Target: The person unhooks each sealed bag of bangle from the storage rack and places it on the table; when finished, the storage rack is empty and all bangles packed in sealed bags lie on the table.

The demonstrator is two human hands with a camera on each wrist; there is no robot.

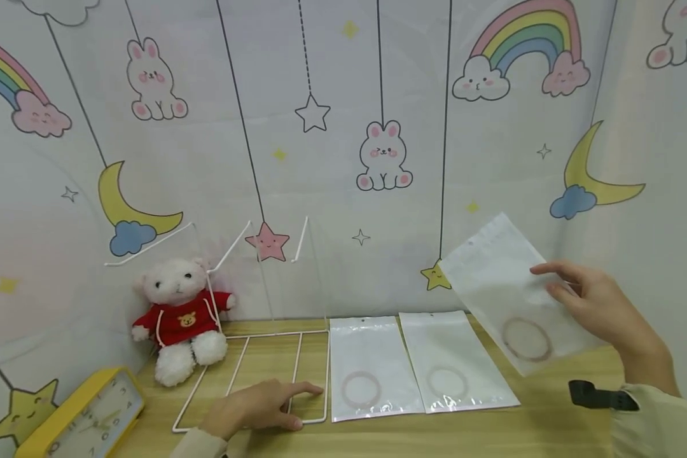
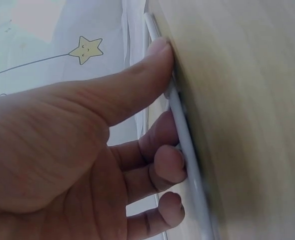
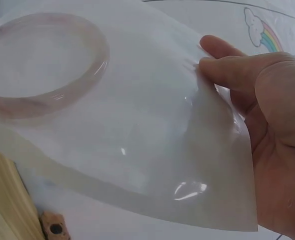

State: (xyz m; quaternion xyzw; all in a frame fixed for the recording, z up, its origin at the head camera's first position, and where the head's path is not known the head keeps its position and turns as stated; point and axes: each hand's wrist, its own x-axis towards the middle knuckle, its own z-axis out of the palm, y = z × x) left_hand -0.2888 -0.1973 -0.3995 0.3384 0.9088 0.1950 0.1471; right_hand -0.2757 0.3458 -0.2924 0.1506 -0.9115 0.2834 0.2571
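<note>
My right hand point(image 1: 601, 305) pinches the right edge of a white zip bag point(image 1: 481, 280) between thumb and fingers, holding it tilted above the table. Through its clear face shows a pinkish bangle point(image 3: 101, 57), large in the right wrist view. Two similar bags lie side by side on the table, one with a pink-rimmed bangle point(image 1: 372, 350), the other with a paler one point(image 1: 446, 346). At the front of a white wire rack point(image 1: 327, 375) rests my left hand point(image 1: 266, 404). Its thumb touches the front bar, and the index finger extends toward the right side.
A white teddy bear point(image 1: 186, 324) in a red sweater sits against the rack's left side. At the front left stands a yellow alarm clock point(image 1: 86, 413). Behind the wooden table point(image 1: 378, 439) hangs a cloth point(image 1: 332, 184) printed with rabbits, stars and rainbows.
</note>
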